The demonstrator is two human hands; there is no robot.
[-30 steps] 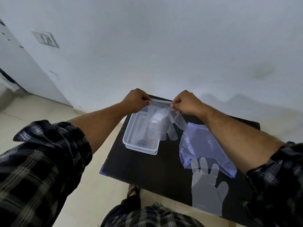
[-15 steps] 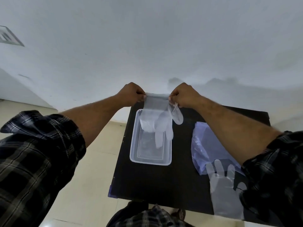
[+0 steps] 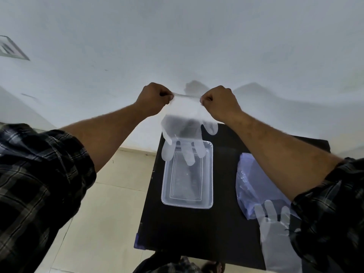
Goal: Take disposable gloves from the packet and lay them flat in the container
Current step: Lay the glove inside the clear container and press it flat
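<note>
Against a pale wall, above the black table point(image 3: 197, 229), left hand point(image 3: 152, 99) and right hand point(image 3: 220, 101) pinch the cuff corners of a limp, featherlight clear plastic glove point(image 3: 183, 133), dangling over the empty translucent rectangular container point(image 3: 187, 203), likely clingy.

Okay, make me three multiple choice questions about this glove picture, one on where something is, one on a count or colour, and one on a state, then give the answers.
1. Where is the packet?
A. right of the container
B. inside it
C. on the floor

2. How many gloves show?
A. one
B. two
C. four

3. The held glove is:
A. lying flat in the container
B. crumpled in one fist
C. stretched between both hands

Answers: 1 A, it lies on the black table beside the container. 2 B, the held one and a flat glove. 3 C, left hand and right hand pinch its cuff, fingers dangling.
</note>
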